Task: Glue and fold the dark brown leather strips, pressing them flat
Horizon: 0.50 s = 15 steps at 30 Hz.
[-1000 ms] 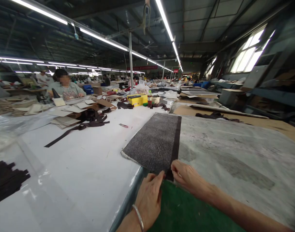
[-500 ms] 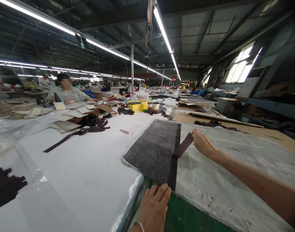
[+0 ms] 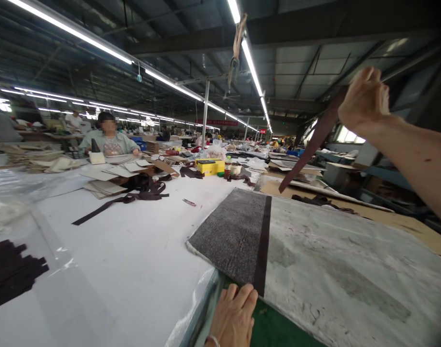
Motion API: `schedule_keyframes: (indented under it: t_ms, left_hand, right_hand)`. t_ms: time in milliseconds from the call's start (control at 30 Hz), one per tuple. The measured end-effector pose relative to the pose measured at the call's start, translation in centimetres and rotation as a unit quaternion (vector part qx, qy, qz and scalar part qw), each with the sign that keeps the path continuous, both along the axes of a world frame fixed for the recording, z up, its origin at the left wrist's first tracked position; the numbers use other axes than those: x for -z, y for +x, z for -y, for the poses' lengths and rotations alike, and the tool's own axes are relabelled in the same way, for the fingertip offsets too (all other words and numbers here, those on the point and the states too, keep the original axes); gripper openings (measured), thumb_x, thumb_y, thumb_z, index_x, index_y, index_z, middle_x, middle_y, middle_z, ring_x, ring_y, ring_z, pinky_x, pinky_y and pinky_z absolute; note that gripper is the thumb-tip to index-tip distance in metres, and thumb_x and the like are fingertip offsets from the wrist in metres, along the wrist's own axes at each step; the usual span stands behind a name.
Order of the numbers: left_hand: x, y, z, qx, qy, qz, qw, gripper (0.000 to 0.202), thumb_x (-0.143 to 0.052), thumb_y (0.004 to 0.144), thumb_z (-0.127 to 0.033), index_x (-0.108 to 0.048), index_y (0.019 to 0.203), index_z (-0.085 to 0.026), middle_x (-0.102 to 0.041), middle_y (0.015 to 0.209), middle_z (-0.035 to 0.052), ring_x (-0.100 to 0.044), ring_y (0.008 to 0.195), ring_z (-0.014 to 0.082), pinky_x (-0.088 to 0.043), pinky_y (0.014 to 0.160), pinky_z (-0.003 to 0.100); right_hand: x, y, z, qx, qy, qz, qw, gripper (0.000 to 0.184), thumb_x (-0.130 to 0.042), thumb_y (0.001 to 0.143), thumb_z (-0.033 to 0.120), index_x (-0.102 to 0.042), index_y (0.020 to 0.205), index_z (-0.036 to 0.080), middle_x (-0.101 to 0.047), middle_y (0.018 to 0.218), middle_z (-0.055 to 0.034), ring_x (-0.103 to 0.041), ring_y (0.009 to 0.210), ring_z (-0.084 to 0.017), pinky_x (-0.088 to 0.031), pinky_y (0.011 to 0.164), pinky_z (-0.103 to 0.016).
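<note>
Right hand (image 3: pixel 365 99) is closed on the upper end of a dark strip (image 3: pixel 310 149), fingertips hidden; the strip slants down and left from the grip, its lower end apparently in the air, probably raised to clear the work. Below and left of the grip lies a gray textured panel (image 3: pixel 229 233), with a dark band (image 3: pixel 264 241) along its right edge. Left hand (image 3: pixel 235 308), well below the grip, holds nothing; fingers close together, laid at the panel's near corner, likely to steady it. Pale stained sheet (image 3: pixel 343 260) spreads below the grip, beside the band. Farther left: loose pink-handled tool, cut-strip pile (image 3: pixel 14 272), presumably near for reach. Beyond: yellow box (image 3: pixel 210 167), co-worker (image 3: pixel 114 145) seated.
</note>
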State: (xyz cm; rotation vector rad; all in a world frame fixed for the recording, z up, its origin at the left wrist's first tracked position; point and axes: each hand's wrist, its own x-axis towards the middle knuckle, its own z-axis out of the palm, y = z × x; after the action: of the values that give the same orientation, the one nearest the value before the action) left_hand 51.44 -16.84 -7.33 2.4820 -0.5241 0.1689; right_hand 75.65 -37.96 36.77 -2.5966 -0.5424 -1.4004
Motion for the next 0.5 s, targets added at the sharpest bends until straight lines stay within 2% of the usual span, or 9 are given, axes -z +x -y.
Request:
schedule_keyframes:
  t_ms: [67,100,167,233,300,333,400,433,500]
  left_hand:
    - [-0.2,0.0,0.3,0.002,-0.013,0.0,1.0,0.059,-0.053,0.08,-0.023,-0.042,0.138,-0.024,-0.043,0.144,0.003,-0.042,0.115,0.0326,-0.037,0.097,0.053]
    - [-0.4,-0.1,0.4,-0.001,-0.028,-0.002,1.0,0.057,-0.055,0.076,-0.022,-0.048,0.132,-0.024,-0.042,0.145,0.0031,-0.042,0.115,0.0327,-0.037,0.097,0.052]
    - [-1.3,-0.1,0.3,-0.032,-0.103,-0.003,0.994,0.047,-0.059,0.069,-0.018,-0.062,0.116,-0.024,-0.037,0.147,0.0027,-0.041,0.117,0.0323,-0.034,0.1,0.051]
    - [-2.8,-0.4,-0.8,-0.101,-0.259,-0.03,0.96,0.033,-0.059,0.068,-0.016,-0.068,0.099,-0.022,-0.039,0.144,0.0045,-0.044,0.115,0.0299,-0.034,0.1,0.047]
    - [-4.7,-1.1,-3.0,-0.171,-0.415,-0.072,0.891,0.025,-0.056,0.072,-0.021,-0.067,0.095,-0.019,-0.055,0.125,0.0099,-0.052,0.102,0.0259,-0.04,0.092,0.042]
    - [-5.6,-1.8,-4.6,-0.196,-0.469,-0.088,0.857,0.025,-0.054,0.075,-0.025,-0.065,0.096,-0.018,-0.06,0.112,0.0107,-0.055,0.094,0.0239,-0.043,0.085,0.04]
    - [-7.4,-4.0,-8.1,-0.223,-0.517,-0.095,0.821,0.03,-0.053,0.078,-0.034,-0.061,0.099,-0.015,-0.064,0.095,0.0096,-0.058,0.083,0.0211,-0.046,0.075,0.035]
    - [-8.1,-5.5,-9.8,-0.235,-0.527,-0.087,0.812,0.033,-0.054,0.079,-0.039,-0.06,0.102,-0.015,-0.064,0.094,0.0096,-0.059,0.082,0.0204,-0.047,0.074,0.033]
    - [-9.1,-9.0,-12.7,-0.254,-0.573,-0.073,0.776,0.041,-0.059,0.079,-0.045,-0.058,0.105,-0.014,-0.064,0.1,0.011,-0.059,0.088,0.02,-0.046,0.078,0.033]
  right_hand:
    - [0.2,-1.1,-3.3,0.021,0.034,0.019,0.999,0.037,-0.029,0.092,0.009,-0.033,0.128,0.0,-0.04,0.124,-0.0302,-0.042,0.121,-0.037,-0.032,0.095,-0.045]
    - [0.8,-1.7,-5.1,0.012,0.035,0.004,0.999,0.031,-0.035,0.091,0.008,-0.041,0.121,0.002,-0.05,0.113,-0.0252,-0.05,0.113,-0.034,-0.036,0.091,-0.041]
    - [3.0,-3.3,-9.0,-0.033,0.005,-0.06,0.998,0.017,-0.042,0.09,0.01,-0.053,0.103,0.007,-0.06,0.086,-0.0135,-0.06,0.092,-0.025,-0.042,0.081,-0.034]
    - [6.3,-5.6,-12.9,-0.099,-0.028,-0.137,0.985,0.011,-0.045,0.089,0.013,-0.056,0.092,0.011,-0.06,0.067,-0.0042,-0.061,0.071,-0.017,-0.042,0.07,-0.026]
    - [10.4,-8.5,-16.5,-0.178,-0.057,-0.211,0.959,0.012,-0.045,0.088,0.013,-0.056,0.093,0.014,-0.059,0.061,0.0012,-0.059,0.06,-0.012,-0.04,0.06,-0.02]
    - [12.5,-10.2,-18.1,-0.215,-0.065,-0.237,0.945,0.014,-0.045,0.087,0.012,-0.055,0.096,0.015,-0.059,0.06,0.003,-0.058,0.057,-0.011,-0.039,0.057,-0.019]
    - [16.7,-13.7,-20.9,-0.292,-0.071,-0.275,0.913,0.019,-0.046,0.084,0.012,-0.053,0.1,0.017,-0.06,0.061,0.0045,-0.059,0.057,-0.011,-0.04,0.055,-0.018]
    - [18.6,-15.5,-22.2,-0.334,-0.065,-0.292,0.894,0.021,-0.046,0.082,0.012,-0.052,0.102,0.018,-0.06,0.061,0.0048,-0.059,0.058,-0.012,-0.04,0.055,-0.019]
    - [22.2,-19.0,-24.7,-0.419,-0.043,-0.332,0.844,0.023,-0.045,0.082,0.016,-0.051,0.104,0.02,-0.059,0.061,0.0045,-0.057,0.057,-0.014,-0.04,0.054,-0.022]
